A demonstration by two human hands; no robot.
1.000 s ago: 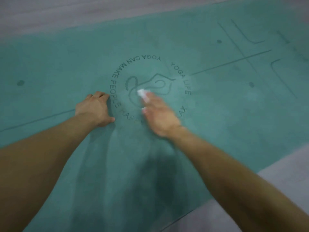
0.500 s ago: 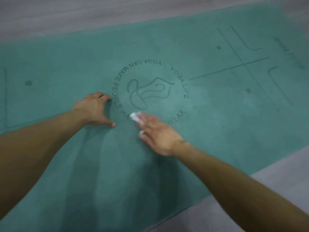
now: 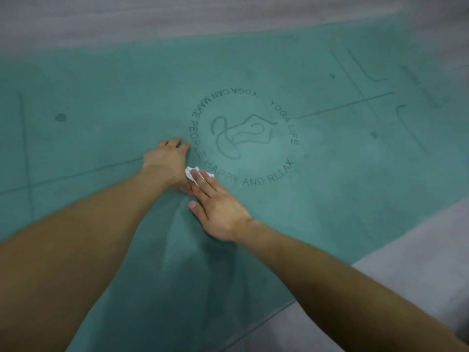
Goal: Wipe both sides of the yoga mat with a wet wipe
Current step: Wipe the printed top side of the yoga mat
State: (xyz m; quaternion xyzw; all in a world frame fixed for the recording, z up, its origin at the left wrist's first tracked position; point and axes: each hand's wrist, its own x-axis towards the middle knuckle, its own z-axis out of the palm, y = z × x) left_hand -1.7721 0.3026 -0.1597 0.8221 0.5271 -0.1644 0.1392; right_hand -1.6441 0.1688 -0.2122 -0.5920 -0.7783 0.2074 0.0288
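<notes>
The right hand's (image 3: 220, 212) straight fingers (image 3: 203, 182) pressed a crumpled white wet wipe (image 3: 190, 173) flat against the teal yoga mat (image 3: 342, 199), beside the printed circle. The left hand (image 3: 167, 162) rested spread on the mat, holding nothing, touching the right fingers.

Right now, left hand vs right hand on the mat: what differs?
The left hand holds nothing and rests on the teal rubber yoga mat with fingers bent; the right hand presses the crumpled white wet wipe down under straight fingers. The left sits just outside the printed circular logo; the right lies nearer the person, fingertips at its lettering. Both bear on the mat, touching each other.
</notes>
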